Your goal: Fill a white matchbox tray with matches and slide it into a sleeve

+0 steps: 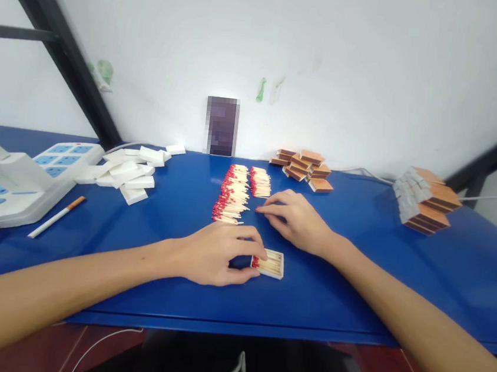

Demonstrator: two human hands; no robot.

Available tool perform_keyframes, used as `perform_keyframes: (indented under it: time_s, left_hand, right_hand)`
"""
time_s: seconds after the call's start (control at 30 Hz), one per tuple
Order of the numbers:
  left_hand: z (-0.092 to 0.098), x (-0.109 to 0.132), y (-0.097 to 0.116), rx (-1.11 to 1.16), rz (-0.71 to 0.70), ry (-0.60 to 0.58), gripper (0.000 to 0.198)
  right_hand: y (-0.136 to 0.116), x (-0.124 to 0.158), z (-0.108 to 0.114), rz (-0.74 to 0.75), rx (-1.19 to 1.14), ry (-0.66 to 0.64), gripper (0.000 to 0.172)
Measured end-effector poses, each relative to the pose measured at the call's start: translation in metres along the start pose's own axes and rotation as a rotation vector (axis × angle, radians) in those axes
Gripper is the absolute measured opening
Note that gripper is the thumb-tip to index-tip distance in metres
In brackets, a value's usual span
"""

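Observation:
My left hand [223, 254] grips the left end of a small white matchbox tray [282, 267] between thumb and fingers. The tray lies flat on the blue table, with several red-tipped matches [272, 263] inside it. Farther out, my right hand [296, 219] is closed in a pinch, and a red match head [258, 209] shows at its fingertips; the rest of that match is hidden. Just beyond both hands lie a large heap of matches [233, 193] and a smaller heap [260, 182], their red heads pointing left.
White matchbox trays [126, 170] are heaped at the left, near a power strip [30, 187] and a cigarette [56, 217]. Orange-brown matchbox sleeves [304, 167] lie at the back, and a wrapped stack of matchboxes [427, 200] stands right. A blurred dark rectangle [221, 127] leans against the wall.

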State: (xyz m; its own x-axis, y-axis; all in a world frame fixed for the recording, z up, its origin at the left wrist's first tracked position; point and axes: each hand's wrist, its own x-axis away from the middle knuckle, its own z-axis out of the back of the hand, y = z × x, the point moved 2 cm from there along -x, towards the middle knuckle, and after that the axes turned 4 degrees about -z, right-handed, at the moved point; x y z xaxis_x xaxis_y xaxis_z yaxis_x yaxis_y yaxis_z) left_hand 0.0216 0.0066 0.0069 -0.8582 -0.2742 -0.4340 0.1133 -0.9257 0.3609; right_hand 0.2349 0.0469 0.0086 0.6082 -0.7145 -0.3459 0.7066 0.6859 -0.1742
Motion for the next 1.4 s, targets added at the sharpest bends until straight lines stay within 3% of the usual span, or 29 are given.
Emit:
perform_keyframes:
  time_s: [0.43, 0.8, 1.1, 1.4]
  left_hand:
    - [0.0000, 0.0006, -0.0005, 0.017, 0.002, -0.003, 0.018]
    - [0.0005, 0.0005, -0.0001, -0.009, -0.006, -0.004, 0.017]
    - [-0.0010, 0.0007, -0.0007, -0.016, -0.002, -0.005, 0.017]
    - [-0.0011, 0.0003, -0.0007, 0.003, -0.003, -0.002, 0.018]
  right_hand:
    - [0.0007, 0.0008, 0.0041, -0.021, -0.019, -0.056, 0.036]
    - [0.0037, 0.0001, 0.0021, -0.049, -0.048, -0.028, 0.026]
    - [0.0037, -0.0002, -0.0002, -0.003, -0.070, -0.015, 0.026]
    - [0.0001, -0.0008, -0.0008, -0.085, -0.065, 0.040, 0.030]
